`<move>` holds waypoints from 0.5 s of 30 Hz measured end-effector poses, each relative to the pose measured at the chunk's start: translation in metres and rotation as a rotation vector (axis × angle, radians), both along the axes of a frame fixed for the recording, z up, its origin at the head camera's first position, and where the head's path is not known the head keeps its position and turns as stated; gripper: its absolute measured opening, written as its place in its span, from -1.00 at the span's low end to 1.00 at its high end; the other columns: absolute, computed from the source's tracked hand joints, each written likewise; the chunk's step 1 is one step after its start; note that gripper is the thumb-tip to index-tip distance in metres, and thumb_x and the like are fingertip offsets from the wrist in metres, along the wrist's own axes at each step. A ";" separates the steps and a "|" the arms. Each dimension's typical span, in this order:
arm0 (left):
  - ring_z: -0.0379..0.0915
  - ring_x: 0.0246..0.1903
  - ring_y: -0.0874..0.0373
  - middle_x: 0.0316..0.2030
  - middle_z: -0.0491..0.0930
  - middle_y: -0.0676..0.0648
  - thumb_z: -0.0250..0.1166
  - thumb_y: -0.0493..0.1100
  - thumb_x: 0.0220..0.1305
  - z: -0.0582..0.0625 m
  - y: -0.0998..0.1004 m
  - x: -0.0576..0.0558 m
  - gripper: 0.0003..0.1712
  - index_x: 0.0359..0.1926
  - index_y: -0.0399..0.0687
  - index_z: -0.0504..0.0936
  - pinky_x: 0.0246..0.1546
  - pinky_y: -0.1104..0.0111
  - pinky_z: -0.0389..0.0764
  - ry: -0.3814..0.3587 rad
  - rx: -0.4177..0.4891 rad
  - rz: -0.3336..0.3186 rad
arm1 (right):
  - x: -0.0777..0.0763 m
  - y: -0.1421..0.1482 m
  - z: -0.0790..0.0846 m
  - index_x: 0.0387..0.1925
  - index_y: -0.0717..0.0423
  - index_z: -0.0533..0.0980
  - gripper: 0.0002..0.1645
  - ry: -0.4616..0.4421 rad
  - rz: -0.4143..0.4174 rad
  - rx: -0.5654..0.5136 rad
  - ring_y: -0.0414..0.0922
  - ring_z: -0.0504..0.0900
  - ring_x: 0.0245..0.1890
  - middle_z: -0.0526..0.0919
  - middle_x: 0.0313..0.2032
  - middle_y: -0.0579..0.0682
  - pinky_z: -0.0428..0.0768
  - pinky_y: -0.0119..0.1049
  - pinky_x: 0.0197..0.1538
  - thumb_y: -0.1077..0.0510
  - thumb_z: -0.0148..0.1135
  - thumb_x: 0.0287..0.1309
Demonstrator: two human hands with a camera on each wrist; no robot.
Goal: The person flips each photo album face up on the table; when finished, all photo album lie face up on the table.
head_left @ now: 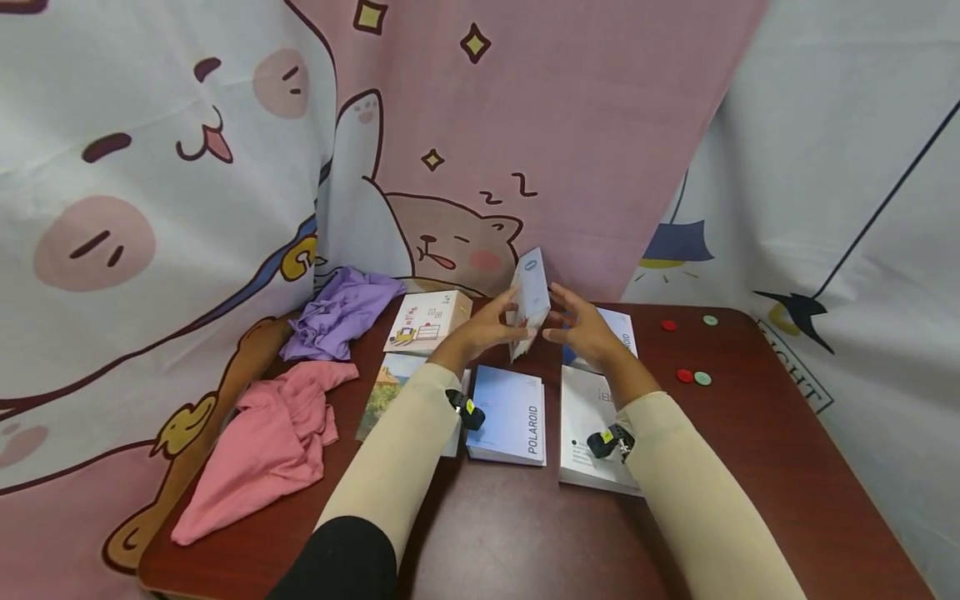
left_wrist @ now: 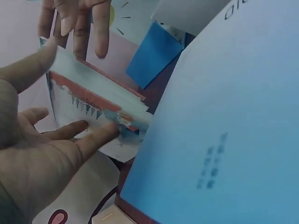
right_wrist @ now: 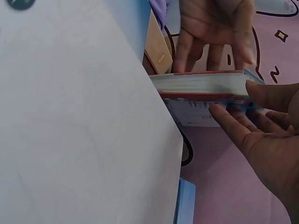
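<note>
Between my two hands a thick book (head_left: 533, 287) stands nearly upright above the back of the table. Its covers are pale, with red and blue print; the page edges show in both wrist views. My left hand (head_left: 483, 329) holds it from the left, thumb at a corner and fingers against the cover (left_wrist: 77, 109). From the right, my right hand (head_left: 588, 329) holds it too, thumb (right_wrist: 271, 95) at its edge and fingers along the cover. Below the hands lie a blue book (head_left: 504, 408) marked POLAROID and a thick white book (head_left: 583, 417).
Left of these lie a landscape-covered book (head_left: 386, 387) and a cream cartoon-printed box or book (head_left: 427, 321). Another POLAROID book (head_left: 618, 325) is behind my right wrist. Purple cloth (head_left: 341, 312) and pink cloth (head_left: 277, 442) lie left; red discs (head_left: 684, 376) and green discs (head_left: 702, 378) right.
</note>
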State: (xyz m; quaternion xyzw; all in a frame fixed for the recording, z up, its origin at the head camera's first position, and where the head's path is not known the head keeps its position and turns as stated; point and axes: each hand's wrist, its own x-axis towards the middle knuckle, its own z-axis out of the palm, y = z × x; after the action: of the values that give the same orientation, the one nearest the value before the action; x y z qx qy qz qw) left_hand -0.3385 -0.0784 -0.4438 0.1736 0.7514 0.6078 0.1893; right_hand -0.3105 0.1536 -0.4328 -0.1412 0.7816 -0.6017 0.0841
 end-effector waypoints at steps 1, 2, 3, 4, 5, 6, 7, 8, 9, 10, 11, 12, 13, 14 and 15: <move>0.11 0.66 -0.41 0.71 0.07 -0.29 0.54 -0.17 0.37 0.000 0.000 0.000 0.26 0.80 0.39 -0.10 0.62 -0.25 0.28 -0.005 0.027 0.008 | 0.000 0.000 0.000 0.80 -0.09 -0.05 0.17 0.008 0.009 0.002 0.26 0.26 0.68 0.08 0.76 0.12 0.41 0.27 0.59 0.51 0.27 0.39; 0.11 0.66 -0.40 0.71 0.07 -0.27 0.53 -0.16 0.39 0.001 0.001 0.000 0.24 0.80 0.41 -0.10 0.62 -0.25 0.29 -0.011 0.056 0.016 | 0.000 -0.001 0.000 0.80 -0.07 -0.05 0.15 0.017 0.022 0.010 0.25 0.26 0.69 0.09 0.76 0.10 0.41 0.27 0.59 0.51 0.25 0.40; 0.14 0.66 -0.39 0.71 0.06 -0.26 0.51 -0.15 0.41 0.001 0.002 0.000 0.22 0.80 0.44 -0.09 0.61 -0.25 0.30 -0.022 0.089 0.023 | -0.001 -0.001 0.000 0.80 -0.04 -0.05 0.14 0.026 0.034 0.015 0.24 0.26 0.69 0.11 0.75 0.08 0.41 0.27 0.59 0.51 0.24 0.40; 0.17 0.65 -0.36 0.72 0.06 -0.25 0.49 -0.15 0.43 0.001 0.002 -0.001 0.20 0.79 0.45 -0.08 0.60 -0.23 0.33 -0.033 0.118 0.034 | -0.001 -0.002 0.000 0.80 -0.02 -0.06 0.13 0.033 0.049 0.021 0.24 0.26 0.69 0.12 0.75 0.07 0.41 0.28 0.59 0.52 0.22 0.41; 0.20 0.64 -0.33 0.72 0.06 -0.24 0.47 -0.14 0.46 0.001 0.003 -0.001 0.17 0.79 0.45 -0.08 0.59 -0.22 0.36 -0.046 0.146 0.045 | -0.001 -0.003 -0.001 0.80 -0.01 -0.06 0.13 0.036 0.064 0.024 0.23 0.25 0.69 0.13 0.75 0.06 0.40 0.28 0.59 0.53 0.21 0.41; 0.23 0.63 -0.32 0.73 0.05 -0.24 0.44 -0.13 0.49 0.001 0.004 -0.001 0.13 0.79 0.44 -0.08 0.58 -0.21 0.39 -0.062 0.172 0.060 | -0.002 -0.004 -0.002 0.80 0.02 -0.08 0.12 0.042 0.080 0.031 0.23 0.24 0.70 0.13 0.75 0.07 0.40 0.28 0.59 0.54 0.18 0.42; 0.25 0.62 -0.30 0.73 0.05 -0.24 0.41 -0.12 0.52 0.001 0.005 -0.001 0.10 0.79 0.42 -0.07 0.56 -0.20 0.42 -0.073 0.195 0.074 | -0.002 -0.004 -0.003 0.80 0.05 -0.10 0.11 0.046 0.096 0.037 0.24 0.23 0.70 0.14 0.75 0.08 0.39 0.29 0.59 0.54 0.17 0.42; 0.26 0.62 -0.30 0.73 0.04 -0.25 0.39 -0.12 0.54 0.001 0.006 -0.001 0.07 0.80 0.39 -0.07 0.54 -0.20 0.43 -0.085 0.213 0.086 | -0.003 -0.005 -0.004 0.79 0.08 -0.11 0.10 0.052 0.110 0.053 0.26 0.22 0.70 0.14 0.74 0.09 0.38 0.30 0.60 0.54 0.15 0.43; 0.27 0.61 -0.30 0.73 0.04 -0.24 0.37 -0.11 0.56 0.001 0.006 -0.001 0.05 0.80 0.37 -0.06 0.53 -0.21 0.45 -0.093 0.222 0.101 | -0.003 -0.007 -0.005 0.79 0.10 -0.10 0.09 0.053 0.116 0.061 0.28 0.22 0.70 0.14 0.74 0.12 0.37 0.31 0.60 0.53 0.14 0.43; 0.29 0.60 -0.30 0.73 0.04 -0.23 0.36 -0.10 0.57 0.001 0.005 -0.001 0.03 0.80 0.34 -0.04 0.52 -0.20 0.47 -0.094 0.219 0.118 | -0.003 -0.008 -0.005 0.79 0.13 -0.10 0.07 0.053 0.121 0.075 0.31 0.22 0.69 0.15 0.73 0.15 0.36 0.31 0.60 0.52 0.14 0.44; 0.30 0.59 -0.30 0.72 0.06 -0.24 0.35 -0.09 0.57 0.001 0.005 -0.001 0.01 0.80 0.30 -0.02 0.51 -0.20 0.48 -0.093 0.215 0.132 | -0.003 -0.009 -0.006 0.78 0.19 -0.10 0.04 0.054 0.128 0.094 0.34 0.23 0.68 0.15 0.73 0.20 0.36 0.32 0.60 0.50 0.13 0.45; 0.33 0.57 -0.30 0.71 0.08 -0.23 0.35 -0.08 0.58 0.001 0.004 -0.001 -0.01 0.80 0.26 0.00 0.50 -0.20 0.50 -0.087 0.203 0.147 | -0.003 -0.010 -0.008 0.76 0.24 -0.08 0.01 0.052 0.130 0.118 0.37 0.25 0.66 0.16 0.71 0.25 0.38 0.32 0.59 0.48 0.14 0.46; 0.36 0.55 -0.30 0.71 0.10 -0.22 0.35 -0.08 0.57 0.002 0.002 -0.001 -0.03 0.79 0.24 0.03 0.49 -0.19 0.51 -0.081 0.187 0.159 | -0.004 -0.011 -0.009 0.75 0.26 -0.05 -0.02 0.043 0.128 0.145 0.38 0.28 0.64 0.18 0.70 0.28 0.41 0.31 0.57 0.44 0.16 0.48; 0.39 0.54 -0.30 0.70 0.12 -0.22 0.36 -0.07 0.57 0.002 0.001 -0.001 -0.04 0.79 0.22 0.05 0.48 -0.17 0.52 -0.073 0.170 0.168 | -0.004 -0.011 -0.011 0.74 0.29 -0.02 -0.05 0.033 0.127 0.170 0.38 0.31 0.63 0.20 0.69 0.31 0.44 0.29 0.56 0.40 0.18 0.50; 0.42 0.52 -0.29 0.69 0.15 -0.22 0.36 -0.06 0.57 0.002 -0.001 0.000 -0.05 0.78 0.20 0.07 0.48 -0.16 0.53 -0.064 0.148 0.176 | -0.004 -0.012 -0.012 0.73 0.32 0.01 -0.07 0.020 0.123 0.191 0.38 0.33 0.61 0.22 0.67 0.34 0.45 0.27 0.55 0.36 0.20 0.52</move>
State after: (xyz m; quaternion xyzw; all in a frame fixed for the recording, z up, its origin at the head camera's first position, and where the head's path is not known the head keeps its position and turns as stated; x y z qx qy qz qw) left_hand -0.3389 -0.0792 -0.4420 0.1013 0.7104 0.6810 0.1457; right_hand -0.3142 0.1415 -0.4451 -0.1865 0.8261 -0.5165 0.1262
